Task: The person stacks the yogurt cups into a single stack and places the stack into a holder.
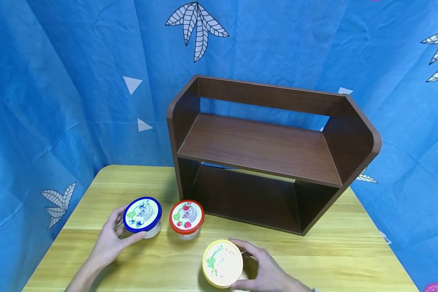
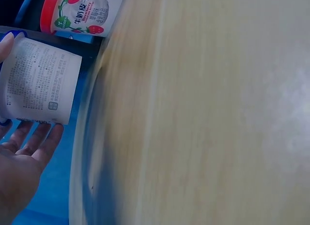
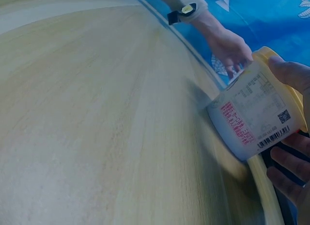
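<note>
Left hand (image 1: 111, 239) pinches blue-lidded tub (image 1: 142, 215) at 9 o'clock of red-lidded tub (image 1: 187, 216); right hand (image 1: 264, 269) holds yellow-lidded tub (image 1: 222, 263) at 5 o'clock of it. Side grips, lids up, probably for level handling. Red-lidded tub, unheld, sits close to shelf (image 1: 263, 142) at its 2 o'clock; tight there, I'd say. Worktop (image 1: 332, 255) edge lies past left hand at 9; more room at yellow-lidded tub's 3.

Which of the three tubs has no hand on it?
The red-lidded tub, between the other two. The left hand holds the blue-lidded tub, and the right hand holds the yellow-lidded tub.
</note>
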The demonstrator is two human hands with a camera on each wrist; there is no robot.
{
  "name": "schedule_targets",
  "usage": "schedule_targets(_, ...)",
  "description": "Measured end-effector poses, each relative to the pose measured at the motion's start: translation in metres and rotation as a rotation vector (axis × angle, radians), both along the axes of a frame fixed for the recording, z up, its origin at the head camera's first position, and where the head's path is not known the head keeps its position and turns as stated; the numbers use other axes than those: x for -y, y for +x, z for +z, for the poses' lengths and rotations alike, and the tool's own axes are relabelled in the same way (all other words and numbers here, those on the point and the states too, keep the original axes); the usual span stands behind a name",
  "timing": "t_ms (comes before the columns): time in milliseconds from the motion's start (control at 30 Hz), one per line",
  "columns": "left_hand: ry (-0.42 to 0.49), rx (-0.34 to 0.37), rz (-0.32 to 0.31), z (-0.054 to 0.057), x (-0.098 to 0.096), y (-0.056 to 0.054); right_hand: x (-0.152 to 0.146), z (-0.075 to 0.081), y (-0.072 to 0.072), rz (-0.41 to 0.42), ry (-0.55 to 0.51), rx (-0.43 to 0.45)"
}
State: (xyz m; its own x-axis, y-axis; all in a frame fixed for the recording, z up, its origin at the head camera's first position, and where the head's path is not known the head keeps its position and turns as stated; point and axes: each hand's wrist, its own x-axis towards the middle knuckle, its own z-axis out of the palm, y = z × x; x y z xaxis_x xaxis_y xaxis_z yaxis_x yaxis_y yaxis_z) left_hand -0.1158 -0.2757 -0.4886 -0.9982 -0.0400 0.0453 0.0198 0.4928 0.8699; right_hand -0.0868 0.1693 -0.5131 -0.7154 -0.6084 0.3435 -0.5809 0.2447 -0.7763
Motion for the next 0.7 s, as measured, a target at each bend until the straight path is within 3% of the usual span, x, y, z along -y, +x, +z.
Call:
schedule_targets(367,-0.017,-0.011,0.021,0.011,0.001,0.008,-0.001,-0.001,-0.001,0.000,0.004,0.020)
schedule_targets(700,-0.022,-0.087,0.020,0.022,-0.004,0.011,-0.001,0.000,-0.001,-0.009,0.012,0.037)
